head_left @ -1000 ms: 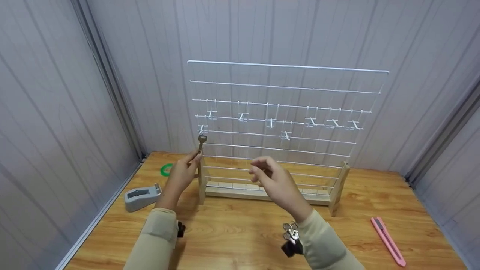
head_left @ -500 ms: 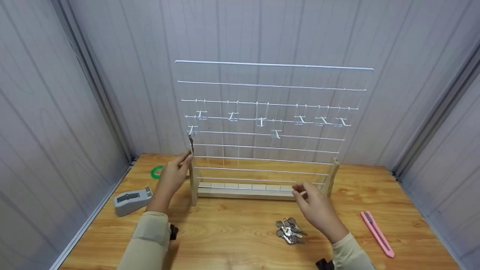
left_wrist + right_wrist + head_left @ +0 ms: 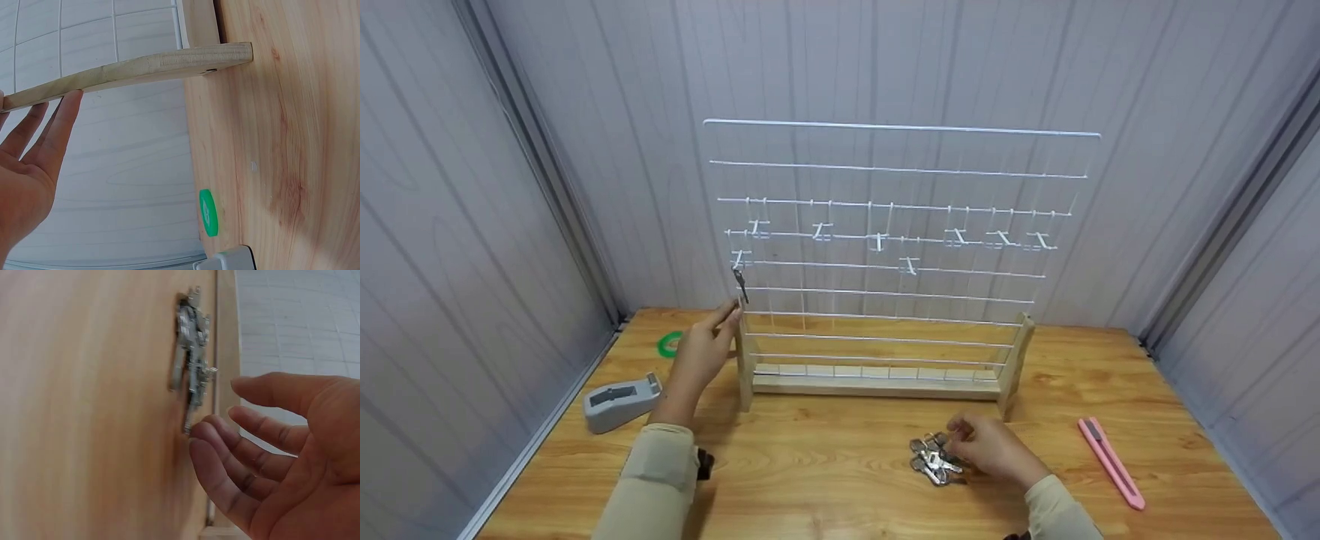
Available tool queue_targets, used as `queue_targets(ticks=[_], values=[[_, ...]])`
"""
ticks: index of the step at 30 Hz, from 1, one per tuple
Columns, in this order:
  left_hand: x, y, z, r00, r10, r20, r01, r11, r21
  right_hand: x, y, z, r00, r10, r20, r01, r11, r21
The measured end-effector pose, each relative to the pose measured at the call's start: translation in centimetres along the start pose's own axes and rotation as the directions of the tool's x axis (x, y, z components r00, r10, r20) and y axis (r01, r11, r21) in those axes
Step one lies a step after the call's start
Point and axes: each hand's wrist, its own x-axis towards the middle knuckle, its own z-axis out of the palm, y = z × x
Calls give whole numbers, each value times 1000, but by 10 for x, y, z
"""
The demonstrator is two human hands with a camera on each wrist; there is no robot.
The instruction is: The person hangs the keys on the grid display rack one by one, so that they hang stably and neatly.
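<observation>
A white wire grid rack with wooden side posts point(image 3: 744, 367) stands on the table, several white hooks along it. A single key point(image 3: 741, 285) hangs at the lowest left hook point(image 3: 742, 259). Just beneath that key, my left hand point(image 3: 705, 349) grips the top of the left wooden post; in the left wrist view its fingers point(image 3: 64, 121) lie against the post's outer face, and the thumb is mostly cut off. A pile of silver keys point(image 3: 934, 461) lies in front of the rack. At its right side is my right hand point(image 3: 994, 450), fingers loosely bent and holding nothing.
A grey tape dispenser point(image 3: 621, 405) and a green tape roll point(image 3: 669, 345) are left of the rack. A pink utility knife point(image 3: 1111, 463) lies at the right. Panelled walls point(image 3: 840, 67) close off the back and sides.
My left hand has let go of the key, which now hangs at the hook, and holds the post. My right hand has moved down and right, from before the rack to the key pile.
</observation>
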Motion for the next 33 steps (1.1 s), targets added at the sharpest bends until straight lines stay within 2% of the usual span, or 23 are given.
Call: queue_targets(ticks=[3, 9, 14, 20, 28, 33], values=[[-1, -1, -1, 1000, 0, 1, 0, 1000, -4, 3, 1, 5, 999, 36, 6, -37, 999, 20], [-2, -1, -1, 1000, 17, 5, -17, 1000, 2, 11, -4, 12, 991, 131, -32, -131, 991, -9], [-2, -1, -1, 1000, 20, 10, -20, 1000, -1, 17, -6, 16, 985, 164, -53, -165, 986, -22], [-2, 0, -1, 1000, 21, 3, -21, 1000, 12, 20, -8, 19, 980, 192, -58, -192, 981, 9], [-1, 0, 0, 1000, 15, -6, -15, 1000, 10, 20, -7, 14, 982, 190, 1, -190, 981, 37], [-1, 0, 0, 1000, 14, -9, -14, 1000, 11, 21, -9, 14, 970, 244, 8, -244, 966, 79]])
